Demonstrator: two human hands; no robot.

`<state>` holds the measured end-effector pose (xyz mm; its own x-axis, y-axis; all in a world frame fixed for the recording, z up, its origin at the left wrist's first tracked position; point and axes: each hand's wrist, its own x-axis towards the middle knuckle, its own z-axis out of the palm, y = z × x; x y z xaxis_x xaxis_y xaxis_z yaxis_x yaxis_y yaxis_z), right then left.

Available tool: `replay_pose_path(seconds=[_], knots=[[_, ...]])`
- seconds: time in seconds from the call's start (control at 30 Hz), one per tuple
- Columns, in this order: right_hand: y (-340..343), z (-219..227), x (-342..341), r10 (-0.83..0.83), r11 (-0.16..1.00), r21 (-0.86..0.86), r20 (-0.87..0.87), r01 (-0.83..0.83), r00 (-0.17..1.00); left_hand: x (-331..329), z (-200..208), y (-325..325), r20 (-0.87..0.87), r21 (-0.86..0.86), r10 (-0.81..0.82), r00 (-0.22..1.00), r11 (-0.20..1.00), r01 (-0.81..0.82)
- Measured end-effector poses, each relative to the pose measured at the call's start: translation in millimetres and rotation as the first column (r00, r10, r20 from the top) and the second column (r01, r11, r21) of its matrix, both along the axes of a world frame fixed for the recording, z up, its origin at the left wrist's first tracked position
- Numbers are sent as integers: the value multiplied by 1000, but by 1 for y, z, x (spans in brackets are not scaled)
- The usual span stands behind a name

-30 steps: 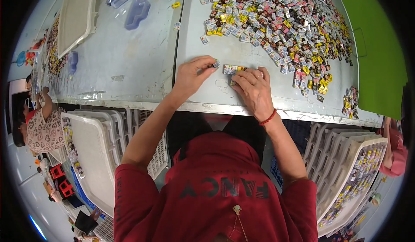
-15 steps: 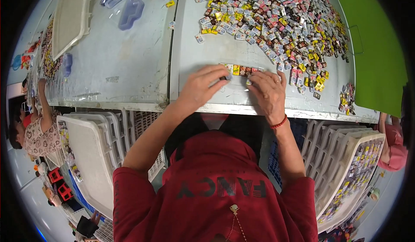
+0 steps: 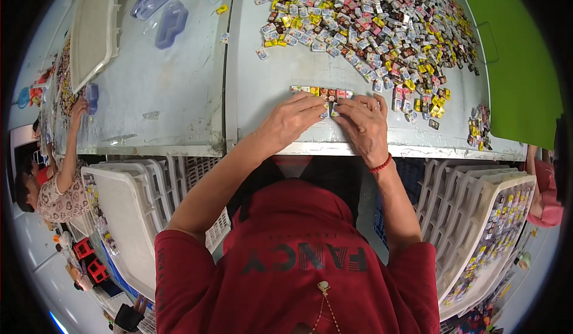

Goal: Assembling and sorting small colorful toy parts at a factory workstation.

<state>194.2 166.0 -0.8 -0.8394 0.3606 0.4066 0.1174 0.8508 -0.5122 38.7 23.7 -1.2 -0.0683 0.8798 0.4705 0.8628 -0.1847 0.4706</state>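
A short row of small printed boxes (image 3: 323,92) in yellow, brown, red and pink lies on the white table just beyond my fingertips. My left hand (image 3: 290,124) is closed at the near side of this row, its fingers on a small box (image 3: 325,111). Close against it, my right hand (image 3: 366,125) pinches another small box (image 3: 335,112) between thumb and fingers. The two boxes nearly meet, and the fingers partly cover both. Farther off, a large loose pile of the same boxes (image 3: 370,29) spreads over the table.
Two purple molded trays (image 3: 172,25) lie on the left table, past a seam. Stacked white crates stand below at left (image 3: 122,214) and right (image 3: 477,232). A green panel (image 3: 519,65) borders the right. A co-worker's hand (image 3: 79,106) is at far left.
My hands have come closer together, bringing their small boxes almost end to end below the row. At far left, the co-worker's hand has moved toward a small purple tray.
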Motion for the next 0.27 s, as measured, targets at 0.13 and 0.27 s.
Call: replay_pose_path(seconds=[0.13,0.27], knots=[[2,3,1,20,999,-38,11,-20,1000,-2,12,0,10,-92,-25,1000,995,26],[2,7,-3,85,995,49,60,-88,995,-8,16,1,11,-149,-62,998,987,63]])
